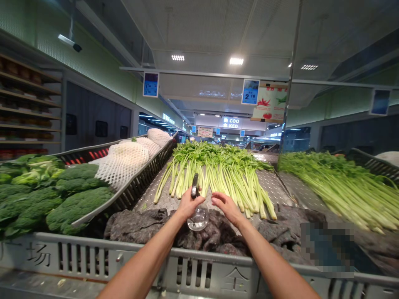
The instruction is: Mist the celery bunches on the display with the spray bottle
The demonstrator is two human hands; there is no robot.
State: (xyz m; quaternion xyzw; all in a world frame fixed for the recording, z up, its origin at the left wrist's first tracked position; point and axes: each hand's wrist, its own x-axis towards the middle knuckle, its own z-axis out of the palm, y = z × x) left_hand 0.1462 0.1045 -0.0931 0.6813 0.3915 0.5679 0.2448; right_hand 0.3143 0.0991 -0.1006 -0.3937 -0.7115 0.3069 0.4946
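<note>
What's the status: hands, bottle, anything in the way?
Left hand gripping clear spray bottle. Right hand beside it, holding nothing visible. Celery laid out beyond; crumpled dark cloth bunched nearer, no obstruction seen between bottle and celery.

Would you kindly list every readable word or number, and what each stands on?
"COO KED": white-lettered overhead sign
"2 18": blue rectangular hanging card
"场": left grey slotted plastic panel
"全" or "金", unclear: central grey plastic panel
Too small or blurred: other text, left blue card, red-lettered poster

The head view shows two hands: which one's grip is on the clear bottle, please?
The left hand's grip is on the clear bottle, near its black top; the right hand's grip is open and empty.
</note>
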